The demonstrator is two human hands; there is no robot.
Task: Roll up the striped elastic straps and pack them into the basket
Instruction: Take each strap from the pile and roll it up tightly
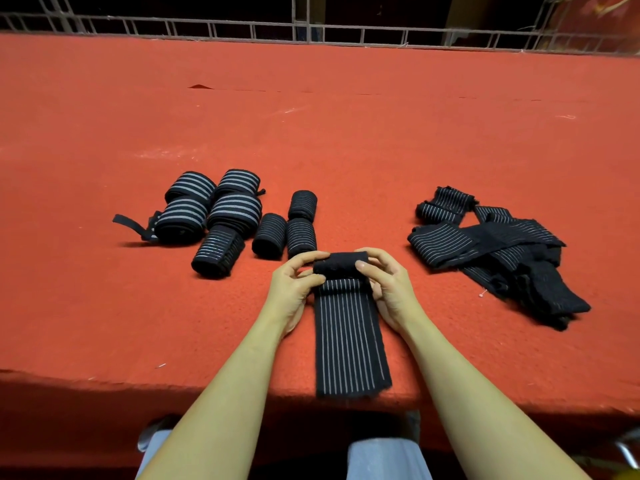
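On the red felt-covered table, far to the left, lay a cluster of four thick rolls with broad grey stripes, one trailing a loose black tab. Just beside them sat a fine-striped roll lying at a slant, and then three smaller fine-striped rolls close together. In the middle, near the table's front edge, the person's left hand and right hand each gripped one end of a partly rolled striped elastic strap, thumbs and fingertips curled onto the rolled portion. The unrolled tail of that strap ran flat toward the person and reached the table's front edge. Well off to the right lay a loose heap of unrolled striped straps, crossing over one another. Along the far edge ran a metal railing. No basket showed from where I stood.
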